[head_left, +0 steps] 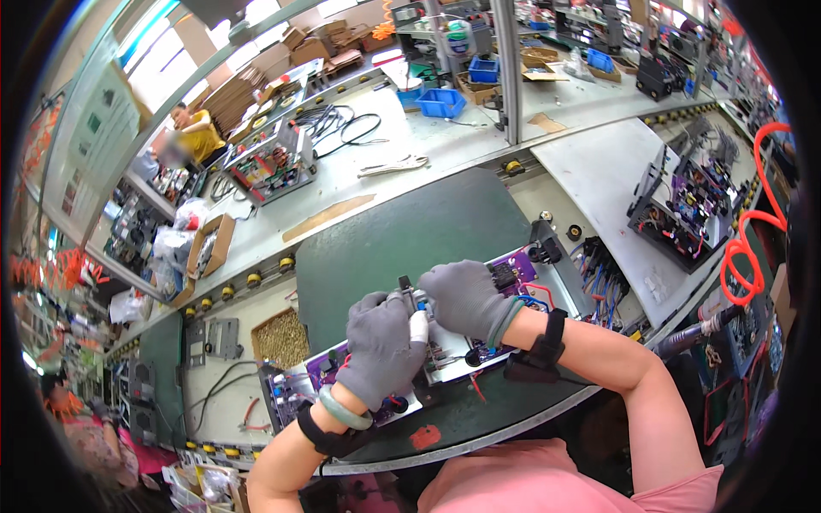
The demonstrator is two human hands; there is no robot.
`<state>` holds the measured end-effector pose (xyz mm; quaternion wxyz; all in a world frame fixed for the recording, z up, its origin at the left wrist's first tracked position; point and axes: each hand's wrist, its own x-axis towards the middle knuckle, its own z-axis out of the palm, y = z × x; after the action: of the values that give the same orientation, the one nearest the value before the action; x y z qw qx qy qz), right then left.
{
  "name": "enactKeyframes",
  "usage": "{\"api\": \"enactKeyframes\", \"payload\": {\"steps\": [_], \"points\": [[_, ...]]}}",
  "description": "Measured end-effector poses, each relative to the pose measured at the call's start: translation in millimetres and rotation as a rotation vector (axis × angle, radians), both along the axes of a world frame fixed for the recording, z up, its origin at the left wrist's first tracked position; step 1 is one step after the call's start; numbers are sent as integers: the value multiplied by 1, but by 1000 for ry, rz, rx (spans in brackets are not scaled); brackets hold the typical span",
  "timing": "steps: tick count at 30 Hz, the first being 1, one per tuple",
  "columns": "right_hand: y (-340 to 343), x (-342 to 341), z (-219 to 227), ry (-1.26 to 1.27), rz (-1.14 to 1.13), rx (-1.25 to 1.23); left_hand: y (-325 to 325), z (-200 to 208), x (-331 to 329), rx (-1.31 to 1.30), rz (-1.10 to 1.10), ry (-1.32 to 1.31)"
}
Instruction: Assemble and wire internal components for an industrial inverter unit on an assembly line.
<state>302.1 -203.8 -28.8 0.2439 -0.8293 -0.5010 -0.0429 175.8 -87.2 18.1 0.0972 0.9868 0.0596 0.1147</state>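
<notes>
Grey-gloved left hand and right hand together grip a white tube, upright, tip upward.

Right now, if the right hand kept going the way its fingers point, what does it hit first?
Probably the left hand: the right hand points left across the purple board, and both already meet at a small white-tipped tool. Depth unclear.

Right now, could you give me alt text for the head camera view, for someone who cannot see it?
Two grey-gloved hands, left and right, meet over a purple circuit board on a dark green mat, pinching a small white part. A box of screws sits to the left.
</notes>
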Motion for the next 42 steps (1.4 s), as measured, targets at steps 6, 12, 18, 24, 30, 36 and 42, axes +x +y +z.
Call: {"api": "enactKeyframes", "payload": {"steps": [6, 12, 18, 24, 30, 36, 42], "points": [[-31, -8, 28, 120, 98, 166, 20, 24, -36, -202, -106, -203], [-118, 15, 48, 29, -278, 311, 131, 35, -177, -610, 255, -633], [-148, 67, 8, 64, -164, 63, 187, -67, -293, -654, 751, -445], [-149, 72, -2, 23, -201, 134, 204, -153, -315, -273, 1064, 210], [-152, 75, -3, 3, -190, 120, 220, -185, -293, -2, 1124, 590], [-150, 73, 1, 78, -203, 100, 233, -175, -321, -262, 1107, 340], [-148, 68, 3, 116, -217, 154, 203, -161, -306, -377, 1071, 21]]}}
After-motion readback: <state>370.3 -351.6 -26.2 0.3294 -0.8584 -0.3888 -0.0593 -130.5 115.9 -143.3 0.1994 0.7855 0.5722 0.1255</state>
